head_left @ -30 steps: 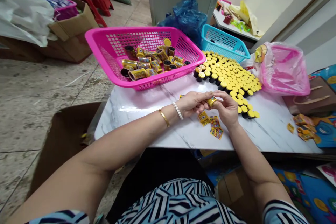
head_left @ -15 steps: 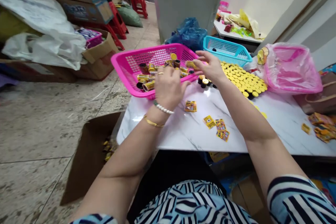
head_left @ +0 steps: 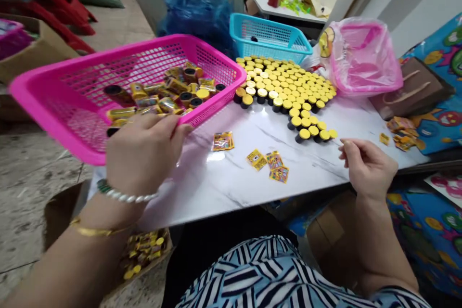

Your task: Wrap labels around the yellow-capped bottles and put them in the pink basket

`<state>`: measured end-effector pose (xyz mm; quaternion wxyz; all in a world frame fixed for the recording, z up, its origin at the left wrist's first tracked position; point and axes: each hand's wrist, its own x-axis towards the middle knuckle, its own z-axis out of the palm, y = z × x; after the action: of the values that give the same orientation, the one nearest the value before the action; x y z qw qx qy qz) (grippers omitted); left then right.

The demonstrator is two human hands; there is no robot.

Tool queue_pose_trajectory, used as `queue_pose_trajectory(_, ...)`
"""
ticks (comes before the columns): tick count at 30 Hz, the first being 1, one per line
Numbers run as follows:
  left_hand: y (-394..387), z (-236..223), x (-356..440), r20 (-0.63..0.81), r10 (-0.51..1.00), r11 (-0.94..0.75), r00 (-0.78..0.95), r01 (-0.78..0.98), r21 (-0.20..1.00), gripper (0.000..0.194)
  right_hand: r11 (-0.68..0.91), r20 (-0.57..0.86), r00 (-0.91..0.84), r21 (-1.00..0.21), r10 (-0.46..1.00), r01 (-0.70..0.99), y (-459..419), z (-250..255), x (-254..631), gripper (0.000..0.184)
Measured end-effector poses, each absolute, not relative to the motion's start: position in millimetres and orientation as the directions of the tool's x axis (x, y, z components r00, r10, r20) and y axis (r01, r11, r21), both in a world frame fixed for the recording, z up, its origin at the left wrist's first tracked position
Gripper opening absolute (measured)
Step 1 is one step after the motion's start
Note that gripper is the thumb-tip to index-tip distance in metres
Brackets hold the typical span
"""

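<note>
Head view: marble tabletop (head_left: 216, 187) holds rows of yellow-capped tubes (head_left: 285, 91).

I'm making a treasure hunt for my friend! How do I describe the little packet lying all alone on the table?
Find the big pink basket on the white marble table. Just in front of the basket's edge lies a small yellow-and-orange packet. It sits alone, while three similar packets huddle together to its right.

And on the white marble table (head_left: 224, 192) we've got a big pink basket (head_left: 46, 115) at the left edge, black tubes with yellow caps (head_left: 285, 89) standing packed together beside it, four printed packets (head_left: 223, 141) lying loose mid-table, a blue basket (head_left: 269, 38) and a pink plastic bag (head_left: 364, 57) at the back!
</note>
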<state>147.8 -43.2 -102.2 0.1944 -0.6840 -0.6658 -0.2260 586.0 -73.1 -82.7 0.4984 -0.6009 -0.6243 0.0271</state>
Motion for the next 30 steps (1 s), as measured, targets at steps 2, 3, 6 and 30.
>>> queue_pose_trajectory(2, -50.5, -103.0, 145.5, 0.633, 0.773, -0.088, 0.050, 0.996, 0.029, 0.044, 0.239, 0.569, 0.201, -0.604, 0.797, 0.761, -85.6, -96.3, 597.7, 0.018)
queue_pose_trajectory(3, -55.1, -101.9, 147.8, 0.682, 0.728, -0.127, 0.077, 0.992, 0.024, 0.047, 0.251, 0.572, 0.150, -0.561, 0.806, 0.789, -86.0, -101.7, 599.6, 0.018)
queue_pose_trajectory(6, -73.5, -97.3, 173.0, 0.777, 0.608, -0.315, 0.160, 0.948, 0.051, 0.041, 0.341, 0.594, -0.062, -0.370, 0.802, 0.864, -66.7, -113.4, 593.8, 0.025)
queue_pose_trajectory(30, -85.7, -155.0, 272.1, 0.431, 0.902, -0.249, -0.019, 0.793, 0.556, 0.013, 0.460, 0.696, -0.103, -0.350, 0.711, 0.816, -67.6, -136.5, 541.7, 0.035)
